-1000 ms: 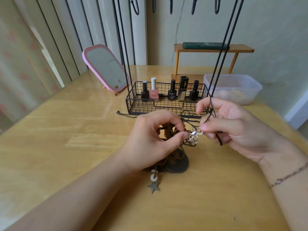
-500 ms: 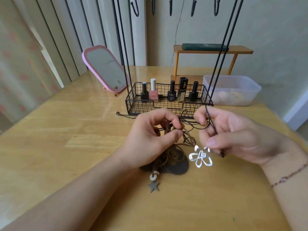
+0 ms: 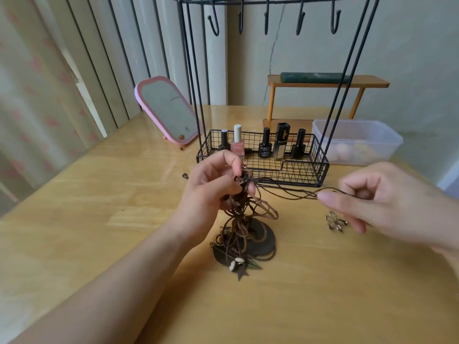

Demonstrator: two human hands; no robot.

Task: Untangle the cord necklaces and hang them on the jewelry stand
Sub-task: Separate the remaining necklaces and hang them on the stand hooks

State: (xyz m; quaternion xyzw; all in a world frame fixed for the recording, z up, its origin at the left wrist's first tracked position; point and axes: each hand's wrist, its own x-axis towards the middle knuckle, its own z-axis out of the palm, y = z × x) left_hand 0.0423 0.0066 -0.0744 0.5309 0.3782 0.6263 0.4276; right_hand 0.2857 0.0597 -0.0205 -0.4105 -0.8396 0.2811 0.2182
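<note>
At the centre of the frame the left hand pinches the top of the tangled bundle of cord necklaces between thumb and curled fingers, the bundle hanging down to pendants and a dark disc lying on the wooden bench. At right, the right hand pinches one dark cord drawn sideways out of the tangle, a silver flower pendant showing just below its fingertips. Behind stands the black wire jewelry stand, hooks along the top edge, nail polish bottles in its basket.
</note>
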